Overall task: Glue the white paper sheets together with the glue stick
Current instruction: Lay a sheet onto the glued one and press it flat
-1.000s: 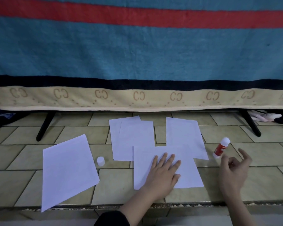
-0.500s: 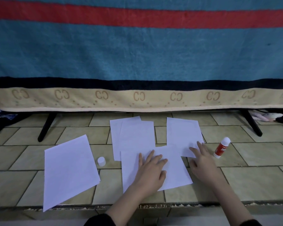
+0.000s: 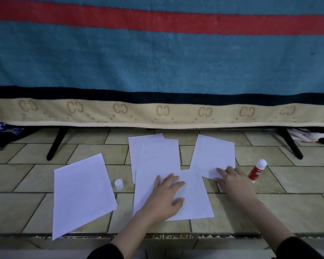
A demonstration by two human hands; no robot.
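The white paper sheets are plain, unmarked and spread flat on the tiled floor. The nearest sheet lies under the left hand, whose fingers are spread straight and press flat on it. This sheet overlaps the lower edge of a pair of stacked sheets behind it. To the right, another sheet is touched at its near corner by the right hand, its fingers straight and resting on the paper. A further sheet lies tilted, apart on the left. The glue stick, red with a white tip, stands uncapped just beside the right hand; its white cap sits between the left sheet and the middle ones. Behind, a teal blanket with a red stripe and beige border hangs over black legs.
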